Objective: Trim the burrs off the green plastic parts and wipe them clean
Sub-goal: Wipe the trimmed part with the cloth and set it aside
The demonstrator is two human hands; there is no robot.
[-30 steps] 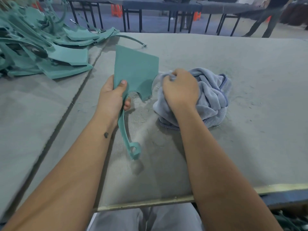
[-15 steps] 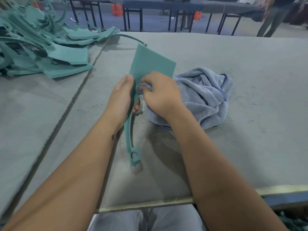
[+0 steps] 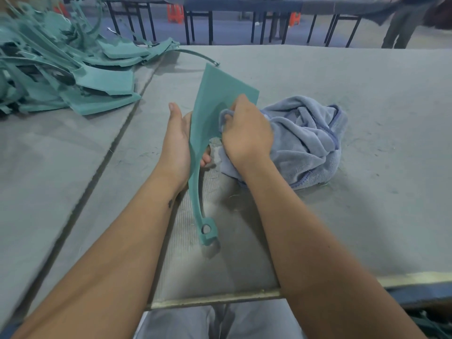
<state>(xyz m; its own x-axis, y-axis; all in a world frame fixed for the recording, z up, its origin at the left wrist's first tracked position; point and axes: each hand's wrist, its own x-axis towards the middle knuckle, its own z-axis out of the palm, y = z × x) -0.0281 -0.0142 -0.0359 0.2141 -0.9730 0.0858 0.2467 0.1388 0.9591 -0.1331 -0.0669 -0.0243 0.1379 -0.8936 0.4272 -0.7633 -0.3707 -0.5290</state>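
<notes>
A: Item: flat green plastic paddle-shaped part (image 3: 221, 99), upright above grey tabletop (image 3: 342, 77)?

B: Left hand (image 3: 178, 140) grasping its neck; right hand (image 3: 244, 133) clenched on blue-grey cloth (image 3: 305, 143), pressing. Likely light, stiff; hold neck.

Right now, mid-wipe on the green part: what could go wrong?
1. The left hand holds the flat green plastic part with the long holed handle only at its narrow neck; the wide blade may flex or twist under wiping pressure.
2. The right hand grips one corner of the crumpled blue-grey towel; the rest drags on the gritty grey felt table, possibly picking up debris.
</notes>
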